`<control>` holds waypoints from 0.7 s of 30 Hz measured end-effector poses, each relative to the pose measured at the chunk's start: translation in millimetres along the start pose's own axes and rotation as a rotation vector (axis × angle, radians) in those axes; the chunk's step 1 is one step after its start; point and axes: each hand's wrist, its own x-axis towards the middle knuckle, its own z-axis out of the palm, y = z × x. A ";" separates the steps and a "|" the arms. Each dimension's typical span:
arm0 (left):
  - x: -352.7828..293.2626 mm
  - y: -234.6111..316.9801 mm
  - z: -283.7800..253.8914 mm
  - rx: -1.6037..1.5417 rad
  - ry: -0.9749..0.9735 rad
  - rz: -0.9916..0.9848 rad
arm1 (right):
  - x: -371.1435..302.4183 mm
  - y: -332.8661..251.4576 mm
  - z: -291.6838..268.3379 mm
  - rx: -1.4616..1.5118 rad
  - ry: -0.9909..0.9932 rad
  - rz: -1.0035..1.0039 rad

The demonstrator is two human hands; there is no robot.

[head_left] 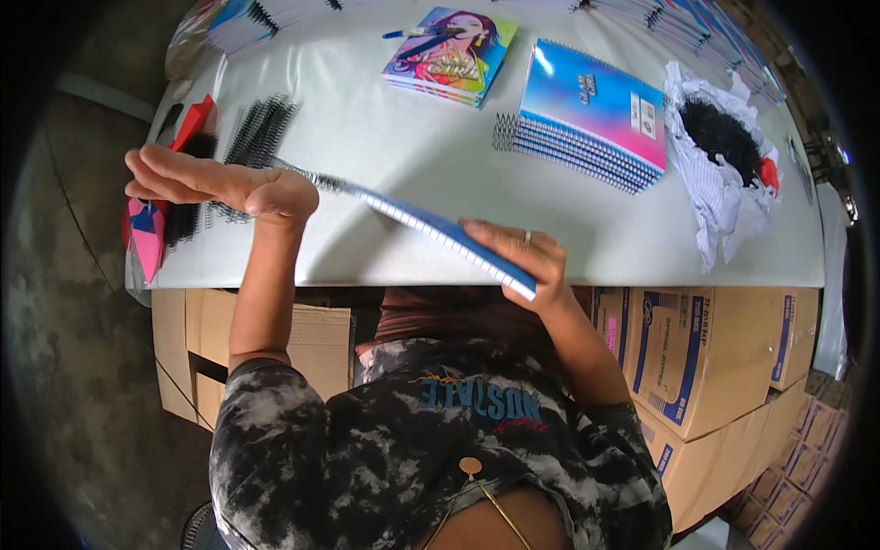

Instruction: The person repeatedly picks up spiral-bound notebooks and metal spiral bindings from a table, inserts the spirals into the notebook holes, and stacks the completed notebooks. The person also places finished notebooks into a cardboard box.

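My right hand (530, 259) grips a blue notebook (449, 240) by its near end, fingers on top, with the notebook tilted edge-on above the table. From its far end a black spiral coil (316, 177) runs out toward my left hand (225, 186). That hand is raised with fingers stretched out flat, the palm side near the coil; whether it touches the coil is hidden. Beneath and behind it lie bunches of loose black coils (261, 128). Beside them are a red piece (194, 121) and a pink piece (147, 243), both partly covered.
A stack of blue-pink notebooks (596, 101) with spirals stands right of centre. Farther back, pens (422, 35) lie on illustrated notebooks (477, 69). Crumpled white wrapping (710, 206) holds a black coil tangle (720, 133) at right. Cardboard boxes (724, 353) sit below the table (412, 266).
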 end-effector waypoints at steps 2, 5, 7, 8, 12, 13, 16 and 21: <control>16.9 -5.8 -1.6 -0.016 -0.052 -0.215 | -1.4 -0.3 4.5 -0.046 0.005 -0.018; 10.5 51.6 -29.4 0.031 -0.171 0.383 | -8.9 9.1 -8.5 -0.078 0.014 0.027; 67.4 24.2 -36.2 -0.013 0.256 0.242 | -9.4 -0.9 -2.4 -0.004 -0.010 -0.004; 87.8 9.8 -43.5 -0.068 0.339 0.052 | -10.9 -5.9 -3.0 0.014 -0.016 0.013; 29.5 60.0 -22.0 -0.225 -0.066 0.003 | -7.3 5.9 -3.4 -0.010 0.019 -0.035; -8.8 63.0 -21.8 -0.331 -0.347 0.053 | -7.4 10.4 -6.1 -0.032 0.039 -0.020; 90.2 28.1 -32.9 -0.123 0.382 0.264 | -7.5 3.8 -4.1 0.017 0.010 -0.027; 55.7 70.3 -8.5 -0.197 0.150 0.177 | -3.8 0.2 -2.8 -0.027 0.037 0.020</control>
